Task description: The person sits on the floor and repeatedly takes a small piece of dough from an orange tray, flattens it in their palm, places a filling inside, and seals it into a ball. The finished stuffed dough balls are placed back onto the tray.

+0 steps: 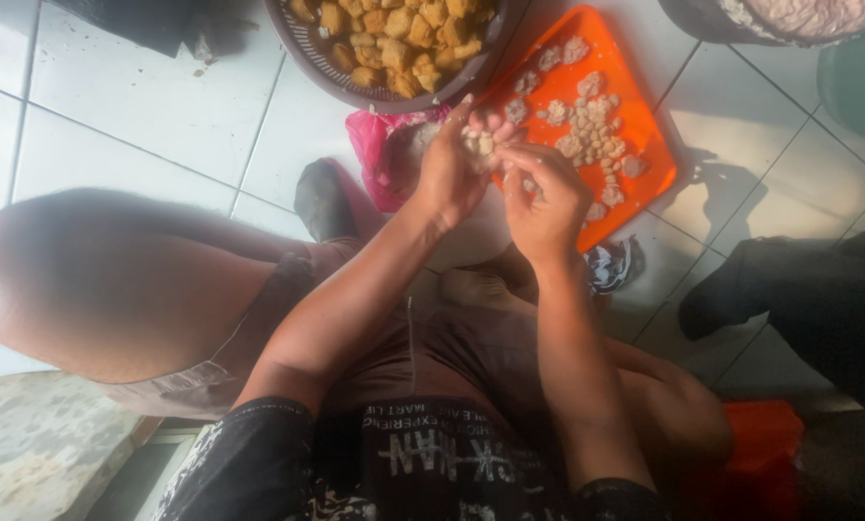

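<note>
The left hand (449, 174) cups a pale lump of filling (479, 145), fingers curled round it; the right hand (546, 198) pinches at its edge, fingertips together. It looks soft, sticky and crumbly, best cradled from beneath over the orange tray (645, 125)

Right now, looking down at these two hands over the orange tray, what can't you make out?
- Head view: the pale lump in the left hand is half hidden by fingers.
- The right hand covers part of the orange tray.
- The basket of fried pieces and a bowl are cut by the top edge.
</note>
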`<state>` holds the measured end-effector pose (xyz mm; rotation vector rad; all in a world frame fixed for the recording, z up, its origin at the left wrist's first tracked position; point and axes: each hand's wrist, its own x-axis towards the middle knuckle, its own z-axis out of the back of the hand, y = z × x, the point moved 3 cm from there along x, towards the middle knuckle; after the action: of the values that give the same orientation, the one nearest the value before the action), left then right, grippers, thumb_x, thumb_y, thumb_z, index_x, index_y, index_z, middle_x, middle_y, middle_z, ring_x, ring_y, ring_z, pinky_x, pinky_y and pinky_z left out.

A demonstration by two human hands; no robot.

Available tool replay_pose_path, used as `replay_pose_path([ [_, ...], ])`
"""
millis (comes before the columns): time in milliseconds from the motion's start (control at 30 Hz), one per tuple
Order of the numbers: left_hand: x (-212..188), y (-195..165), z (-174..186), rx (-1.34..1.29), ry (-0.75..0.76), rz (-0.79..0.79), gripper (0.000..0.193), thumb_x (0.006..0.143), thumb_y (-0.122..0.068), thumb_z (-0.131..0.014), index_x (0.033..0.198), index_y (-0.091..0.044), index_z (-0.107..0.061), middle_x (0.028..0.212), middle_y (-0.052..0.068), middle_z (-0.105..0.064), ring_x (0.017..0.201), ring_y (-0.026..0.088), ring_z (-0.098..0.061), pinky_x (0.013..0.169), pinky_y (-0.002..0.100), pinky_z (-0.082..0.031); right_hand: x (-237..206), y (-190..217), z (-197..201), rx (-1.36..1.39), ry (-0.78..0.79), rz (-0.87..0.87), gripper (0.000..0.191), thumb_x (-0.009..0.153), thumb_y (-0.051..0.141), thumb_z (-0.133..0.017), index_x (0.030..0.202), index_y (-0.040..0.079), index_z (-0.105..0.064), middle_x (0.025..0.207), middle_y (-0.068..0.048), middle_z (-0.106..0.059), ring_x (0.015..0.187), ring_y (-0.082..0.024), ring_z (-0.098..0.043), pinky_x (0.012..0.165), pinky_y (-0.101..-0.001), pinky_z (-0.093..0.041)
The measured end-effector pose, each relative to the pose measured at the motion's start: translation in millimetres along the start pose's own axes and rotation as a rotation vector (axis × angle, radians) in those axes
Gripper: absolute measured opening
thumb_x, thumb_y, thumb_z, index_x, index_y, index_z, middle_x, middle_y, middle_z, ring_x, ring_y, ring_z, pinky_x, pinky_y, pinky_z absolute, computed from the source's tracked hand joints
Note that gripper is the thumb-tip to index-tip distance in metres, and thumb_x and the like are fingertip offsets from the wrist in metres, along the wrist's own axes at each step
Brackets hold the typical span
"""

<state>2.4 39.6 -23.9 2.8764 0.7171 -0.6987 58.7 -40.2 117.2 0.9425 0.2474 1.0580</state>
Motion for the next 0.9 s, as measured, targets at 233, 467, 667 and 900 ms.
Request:
replay_pose_path([
  [233,-7,2,-13,0.048,-0.043,0.006,0.029,0.108,-0.030,-0.052,0.088,-0.009,-0.052,0.099,0.006,-0.060,0.105,0.024,-0.065,0.093,0.038,-0.052,0,5,-4,-0.039,-0.010,0.049,0.020,0.093,-0.007,-0.079,0.110,0.002,-0.075,0.108,-0.010,-0.076,0.099,-0.024,-0.071,0.088,-0.0328,-0.057],
  [467,-16,5,-27,0.166,-0.006,-0.016,0.033,0.108,-0.032,-0.049,0.086,-0.007,-0.051,0.095,0.011,-0.060,0.101,0.025,-0.064,0.094,0.042,-0.055,-3,8,-7,-0.092,-0.097,0.049,0.019,0.089,-0.008,-0.081,0.105,0.002,-0.075,0.103,-0.010,-0.073,0.097,-0.025,-0.069,0.085,-0.0345,-0.057],
  [667,-15,9,-26,0.227,0.028,-0.059,0.034,0.111,-0.033,-0.049,0.089,-0.007,-0.050,0.097,0.010,-0.059,0.101,0.024,-0.062,0.094,0.040,-0.053,-1,3,-7,-0.152,-0.072,0.088,0.018,0.090,-0.008,-0.079,0.104,0.002,-0.073,0.103,-0.010,-0.073,0.098,-0.027,-0.067,0.086,-0.0366,-0.056],
  [900,-9,5,-13,0.037,-0.060,0.001,0.032,0.111,-0.034,-0.049,0.091,-0.010,-0.049,0.107,0.007,-0.058,0.113,0.022,-0.061,0.100,0.039,-0.052,5,12,4,-0.189,0.151,0.149,0.030,0.094,0.005,-0.081,0.122,0.004,-0.072,0.118,-0.009,-0.068,0.107,-0.030,-0.062,0.095,-0.0399,-0.051],
])
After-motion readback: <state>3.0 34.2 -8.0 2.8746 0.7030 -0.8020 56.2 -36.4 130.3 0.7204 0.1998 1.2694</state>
